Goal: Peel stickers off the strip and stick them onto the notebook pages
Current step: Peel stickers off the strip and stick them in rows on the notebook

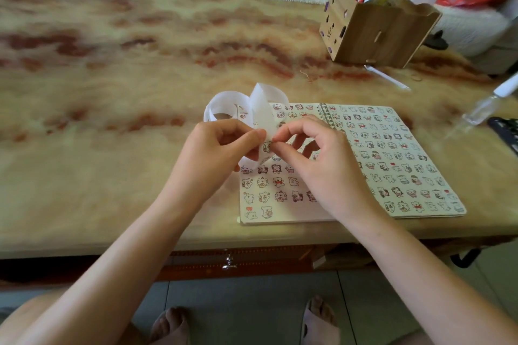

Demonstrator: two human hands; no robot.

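strip (262, 109) hiding notebook (392, 159) corner, pen holder (375, 36) behind, bottle (482, 109) nearby

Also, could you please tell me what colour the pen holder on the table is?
The pen holder is light wood-brown with small cut-outs; head view.

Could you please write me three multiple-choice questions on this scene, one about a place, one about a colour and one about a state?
1. Where is the pen holder?
A. on the table, beyond the notebook
B. on the floor
C. on the notebook's left page

2. What colour is the strip?
A. black
B. green
C. white

3. How is the notebook?
A. closed
B. open and flat
C. standing on edge

Answers: 1 A, it stands on the table's far right part; 2 C, its curls are plain white; 3 B, both pages lie flat in view.
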